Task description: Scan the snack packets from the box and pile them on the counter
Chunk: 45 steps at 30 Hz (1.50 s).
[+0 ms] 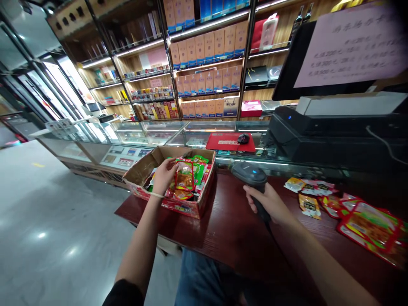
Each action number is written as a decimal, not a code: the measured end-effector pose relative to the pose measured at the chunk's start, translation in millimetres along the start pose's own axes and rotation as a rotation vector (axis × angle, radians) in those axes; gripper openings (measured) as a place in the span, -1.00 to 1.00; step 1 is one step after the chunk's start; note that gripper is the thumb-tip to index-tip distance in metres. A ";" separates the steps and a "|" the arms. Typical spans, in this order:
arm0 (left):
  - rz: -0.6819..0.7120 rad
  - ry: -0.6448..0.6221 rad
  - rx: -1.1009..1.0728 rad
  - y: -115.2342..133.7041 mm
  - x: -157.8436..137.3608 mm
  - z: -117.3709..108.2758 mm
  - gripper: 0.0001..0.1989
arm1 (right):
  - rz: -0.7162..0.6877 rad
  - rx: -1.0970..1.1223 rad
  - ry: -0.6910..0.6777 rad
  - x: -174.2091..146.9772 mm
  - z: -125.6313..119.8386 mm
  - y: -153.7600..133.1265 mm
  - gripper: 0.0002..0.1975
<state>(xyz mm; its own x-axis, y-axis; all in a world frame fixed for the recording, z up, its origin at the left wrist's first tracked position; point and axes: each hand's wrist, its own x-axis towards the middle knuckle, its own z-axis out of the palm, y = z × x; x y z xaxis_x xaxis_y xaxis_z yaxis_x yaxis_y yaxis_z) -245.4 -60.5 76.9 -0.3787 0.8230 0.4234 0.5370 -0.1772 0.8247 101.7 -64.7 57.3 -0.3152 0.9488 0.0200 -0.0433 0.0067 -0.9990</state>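
Note:
My left hand is inside an open cardboard box, its fingers closed on the upper edge of a red-edged snack packet. Other green and red packets lie in the box around it. My right hand is wrapped round the handle of a black barcode scanner. The scanner is held above the dark red table, its head pointing left toward the box and a blue light lit on top. Its cable hangs down below my hand.
Several small snack packets and larger red ones lie on the table at right. Behind are a glass counter, a mouse on a red mat, and a monitor with a paper sheet.

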 end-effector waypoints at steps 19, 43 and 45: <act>0.311 -0.275 -0.013 100.1 -33.8 122.7 -0.76 | -0.007 0.021 0.252 -13.1 -81.9 14.9 -0.61; 0.427 -0.793 0.077 79.1 -148.2 416.0 -0.39 | -0.014 0.121 0.669 -65.6 -221.0 33.9 -0.61; 0.419 -0.813 0.171 81.5 -145.8 418.1 -0.32 | -0.040 0.135 0.653 -65.5 -220.4 36.2 -0.63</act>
<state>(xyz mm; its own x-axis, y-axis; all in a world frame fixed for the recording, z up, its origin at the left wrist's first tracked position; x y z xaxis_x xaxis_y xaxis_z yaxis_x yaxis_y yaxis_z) 168.8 30.7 -74.4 0.4807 0.8466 0.2284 0.6388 -0.5166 0.5701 329.7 -57.0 11.2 0.3262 0.9452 -0.0135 -0.1744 0.0462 -0.9836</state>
